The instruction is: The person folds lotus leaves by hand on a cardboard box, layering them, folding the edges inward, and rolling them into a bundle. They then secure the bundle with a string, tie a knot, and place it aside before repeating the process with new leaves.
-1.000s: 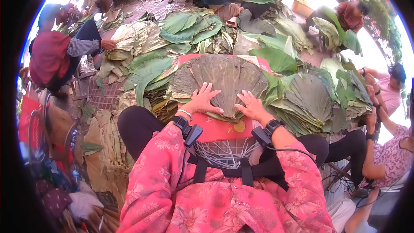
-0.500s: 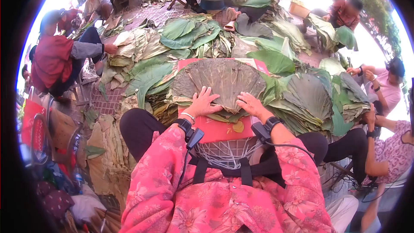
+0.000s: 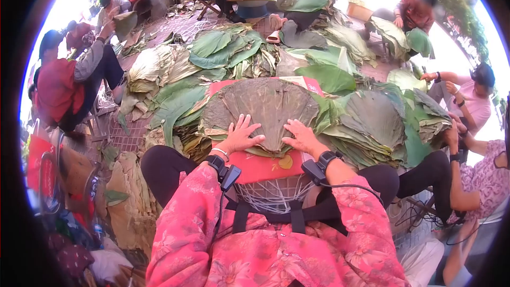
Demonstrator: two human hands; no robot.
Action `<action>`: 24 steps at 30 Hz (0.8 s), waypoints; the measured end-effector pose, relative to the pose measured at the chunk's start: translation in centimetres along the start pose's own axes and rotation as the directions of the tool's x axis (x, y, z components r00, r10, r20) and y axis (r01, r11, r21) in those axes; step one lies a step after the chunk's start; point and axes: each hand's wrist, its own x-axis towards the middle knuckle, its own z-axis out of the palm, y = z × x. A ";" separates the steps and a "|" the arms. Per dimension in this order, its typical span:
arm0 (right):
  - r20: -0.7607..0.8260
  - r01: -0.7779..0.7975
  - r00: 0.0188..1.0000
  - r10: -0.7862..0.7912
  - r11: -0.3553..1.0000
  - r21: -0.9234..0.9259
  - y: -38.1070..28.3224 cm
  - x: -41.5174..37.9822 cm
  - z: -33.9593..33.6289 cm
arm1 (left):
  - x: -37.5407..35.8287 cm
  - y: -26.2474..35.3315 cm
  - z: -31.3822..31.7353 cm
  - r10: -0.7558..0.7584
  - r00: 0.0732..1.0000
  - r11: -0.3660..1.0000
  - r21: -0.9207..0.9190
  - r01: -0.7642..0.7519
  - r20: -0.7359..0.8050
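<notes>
A fan-shaped stack of dry brown-green leaves [image 3: 268, 103] lies on a red board [image 3: 265, 167] in front of me. My left hand [image 3: 239, 135] rests on the stack's lower left part, fingers spread. On the lower right part lies my right hand [image 3: 304, 138], its fingers also apart and flat on the top leaf. The stack's narrow end points toward me, between the two hands. Neither hand grips anything. The undersides of the palms are hidden.
Piles of green leaves [image 3: 226, 48] spread beyond the board, with a layered stack [image 3: 372, 122] at its right. Dry leaves [image 3: 133, 202] lie at lower left. Several people sit around, one in a red vest [image 3: 59, 87] at left and one in pink [image 3: 475, 98] at right.
Both hands stay flat on the leaves, with the fingers a little more spread. The view has shifted slightly. The person at left has raised a hand with a leaf.
</notes>
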 end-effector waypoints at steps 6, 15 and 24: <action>-0.217 0.060 0.972 -0.087 0.990 -0.127 0.2 -1.0 2.9 | -1.2 0.4 1.4 0.106 0.972 0.976 0.210 -0.061 -0.209; -0.207 0.169 0.958 -0.198 0.974 -0.148 0.3 -1.7 -0.6 | -3.4 3.1 -0.4 0.331 0.885 0.932 0.261 -0.252 -0.328; -0.489 0.039 0.858 0.155 0.931 0.363 1.3 -1.3 -0.1 | -2.1 4.9 2.5 0.479 0.868 0.828 0.395 -0.398 -0.129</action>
